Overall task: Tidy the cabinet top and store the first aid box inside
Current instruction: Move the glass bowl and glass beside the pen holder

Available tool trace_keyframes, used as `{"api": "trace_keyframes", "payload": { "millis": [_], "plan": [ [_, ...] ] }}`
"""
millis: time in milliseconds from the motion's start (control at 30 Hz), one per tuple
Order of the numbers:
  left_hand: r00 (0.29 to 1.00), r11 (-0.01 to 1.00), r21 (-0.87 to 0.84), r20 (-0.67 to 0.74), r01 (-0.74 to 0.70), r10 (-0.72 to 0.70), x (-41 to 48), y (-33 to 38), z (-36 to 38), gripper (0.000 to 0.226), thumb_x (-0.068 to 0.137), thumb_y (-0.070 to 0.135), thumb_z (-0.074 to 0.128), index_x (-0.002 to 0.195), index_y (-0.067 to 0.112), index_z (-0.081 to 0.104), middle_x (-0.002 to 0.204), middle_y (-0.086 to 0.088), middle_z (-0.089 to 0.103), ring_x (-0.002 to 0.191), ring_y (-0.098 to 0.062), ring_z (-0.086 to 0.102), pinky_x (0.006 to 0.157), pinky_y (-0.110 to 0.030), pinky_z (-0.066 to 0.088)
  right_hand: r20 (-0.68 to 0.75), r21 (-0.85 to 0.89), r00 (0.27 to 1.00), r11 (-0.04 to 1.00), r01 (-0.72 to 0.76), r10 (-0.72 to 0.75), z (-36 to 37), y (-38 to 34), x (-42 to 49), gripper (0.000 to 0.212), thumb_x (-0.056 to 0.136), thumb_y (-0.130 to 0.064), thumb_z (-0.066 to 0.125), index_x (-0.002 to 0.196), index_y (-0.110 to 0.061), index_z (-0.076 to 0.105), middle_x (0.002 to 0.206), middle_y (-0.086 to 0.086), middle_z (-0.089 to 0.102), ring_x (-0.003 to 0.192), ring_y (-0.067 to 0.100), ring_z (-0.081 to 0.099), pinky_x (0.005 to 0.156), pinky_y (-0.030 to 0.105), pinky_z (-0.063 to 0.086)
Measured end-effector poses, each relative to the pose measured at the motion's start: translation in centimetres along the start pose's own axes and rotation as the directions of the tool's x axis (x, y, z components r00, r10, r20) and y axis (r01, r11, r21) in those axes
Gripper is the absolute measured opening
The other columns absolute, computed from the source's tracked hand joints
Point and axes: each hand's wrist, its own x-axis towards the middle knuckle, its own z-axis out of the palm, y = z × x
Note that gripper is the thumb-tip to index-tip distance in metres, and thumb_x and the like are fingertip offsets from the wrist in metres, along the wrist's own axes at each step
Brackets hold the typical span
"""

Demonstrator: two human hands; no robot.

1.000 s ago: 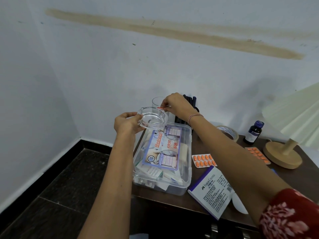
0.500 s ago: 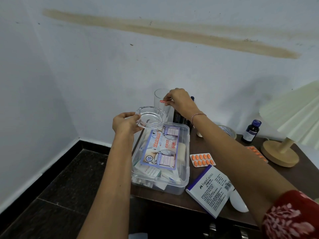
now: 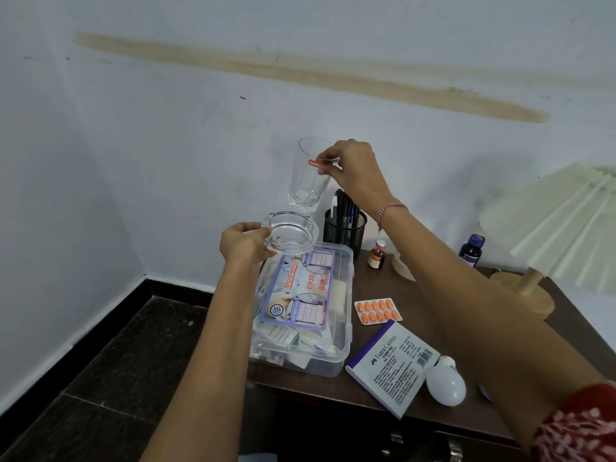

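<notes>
A clear plastic first aid box (image 3: 336,331) with a printed label lies at the left end of the dark wooden cabinet top (image 3: 376,285), lid closed. My left hand (image 3: 241,243) grips the rim of a round glass ashtray (image 3: 290,233) and holds it in the air above the box's far end. My right hand (image 3: 350,168) pinches the rim of a tall clear drinking glass (image 3: 306,181) with a red sticker, lifted above the ashtray and the cabinet.
On the cabinet top are a black mesh pen holder (image 3: 345,233), a small brown bottle (image 3: 376,255), a tape roll (image 3: 401,266), a blue bottle (image 3: 470,250), an orange pill strip (image 3: 378,310), a stamp pad box (image 3: 393,366), a white bulb (image 3: 445,383) and a pleated lamp (image 3: 563,228). The wall stands close behind.
My right hand has lifted the drinking glass up off the cabinet top, uncovering the pen holder behind it. My left hand keeps the ashtray at about the same height.
</notes>
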Motion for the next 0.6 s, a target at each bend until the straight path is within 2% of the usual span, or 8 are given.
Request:
{"api": "trace_keyframes", "payload": {
  "millis": [100, 233, 300, 400, 600],
  "plan": [
    [1.0, 1.0, 0.019, 0.019, -0.006, 0.006, -0.3, 0.5, 0.8, 0.013, 0.081, 0.0, 0.068, 0.08, 0.008, 0.058, 0.104, -0.023, 0.066, 0.084, -0.036, 0.068, 0.051, -0.031, 0.059, -0.035, 0.044, 0.999, 0.999, 0.028, -0.026, -1.7, -0.6, -0.1, 0.025, 0.082, -0.013, 0.069, 0.107, -0.009, 0.071, 0.103, 0.008, 0.07, 0.101, 0.022, 0.06, 0.088, 0.031, 0.045],
    [0.999, 1.0, 0.007, 0.049, 0.008, -0.008, -0.9, 0.9, 1.7, 0.014, 0.082, -0.003, 0.066, 0.078, 0.007, 0.057, 0.103, -0.024, 0.065, 0.082, -0.035, 0.067, 0.045, -0.028, 0.057, -0.037, 0.065, 0.999, 0.997, 0.039, -0.037, -3.1, -1.2, -0.6, 0.027, 0.08, -0.014, 0.071, 0.107, -0.009, 0.071, 0.103, 0.007, 0.071, 0.099, 0.017, 0.062, 0.079, 0.013, 0.035],
    [0.998, 1.0, 0.013, 0.055, 0.016, -0.017, -1.1, 1.0, 1.9, 0.011, 0.081, -0.004, 0.066, 0.086, 0.003, 0.058, 0.105, -0.025, 0.065, 0.084, -0.036, 0.066, 0.045, -0.029, 0.057, -0.028, 0.071, 0.999, 0.996, 0.048, -0.046, -3.5, -1.4, -1.0, 0.027, 0.08, -0.013, 0.071, 0.107, -0.009, 0.071, 0.103, 0.007, 0.071, 0.1, 0.017, 0.062, 0.083, 0.016, 0.04],
    [0.998, 1.0, 0.012, 0.065, 0.016, -0.017, -1.4, 1.2, 2.0, 0.015, 0.082, -0.004, 0.065, 0.093, 0.002, 0.058, 0.104, -0.024, 0.065, 0.083, -0.035, 0.066, 0.046, -0.028, 0.057, -0.018, 0.068, 0.998, 0.995, 0.067, -0.066, -4.0, -1.8, -1.6, 0.026, 0.08, -0.013, 0.071, 0.106, -0.009, 0.071, 0.103, 0.007, 0.071, 0.099, 0.018, 0.062, 0.087, 0.027, 0.047],
    [0.995, 1.0, -0.012, 0.1, 0.02, -0.019, -2.3, 1.6, 2.1, 0.02, 0.082, -0.007, 0.063, 0.1, 0.0, 0.061, 0.099, -0.023, 0.064, 0.081, -0.034, 0.065, 0.043, -0.025, 0.056, -0.019, 0.072, 0.999, 0.996, 0.049, -0.048, -5.4, -1.9, -3.0, 0.027, 0.08, -0.014, 0.071, 0.107, -0.009, 0.071, 0.104, 0.006, 0.071, 0.098, 0.015, 0.062, 0.085, 0.019, 0.044]
  ]
}}
